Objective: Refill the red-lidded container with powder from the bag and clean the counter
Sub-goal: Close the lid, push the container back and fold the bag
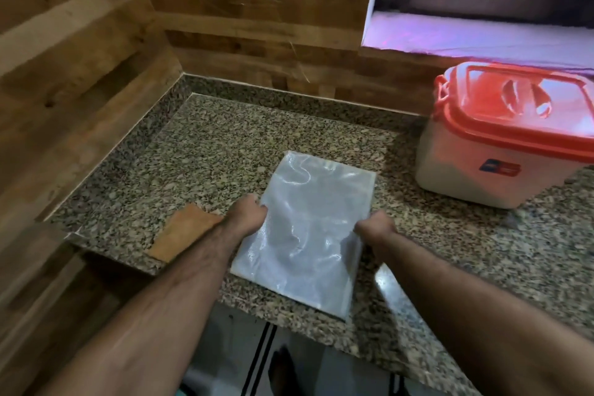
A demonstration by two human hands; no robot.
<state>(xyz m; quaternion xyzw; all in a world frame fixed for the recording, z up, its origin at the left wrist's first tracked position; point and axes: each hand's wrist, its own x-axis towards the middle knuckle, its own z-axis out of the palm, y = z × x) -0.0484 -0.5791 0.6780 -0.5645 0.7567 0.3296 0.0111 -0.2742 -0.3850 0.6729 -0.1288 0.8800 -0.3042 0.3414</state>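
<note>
Head view: a clear plastic bag [308, 231] lies flat at centre frame on a speckled granite counter [199, 154]. The left hand [246, 214] pinches the bag's left edge with curled fingers; the right hand [377, 227] grips its right edge. The red-lidded container [501, 138], lid on, stands at the right of the frame. An orange cloth [181, 233] lies lower left, beside the left forearm.

Glossy clear plastic bag [308, 228] on speckled polished granite counter [205, 151]
</note>
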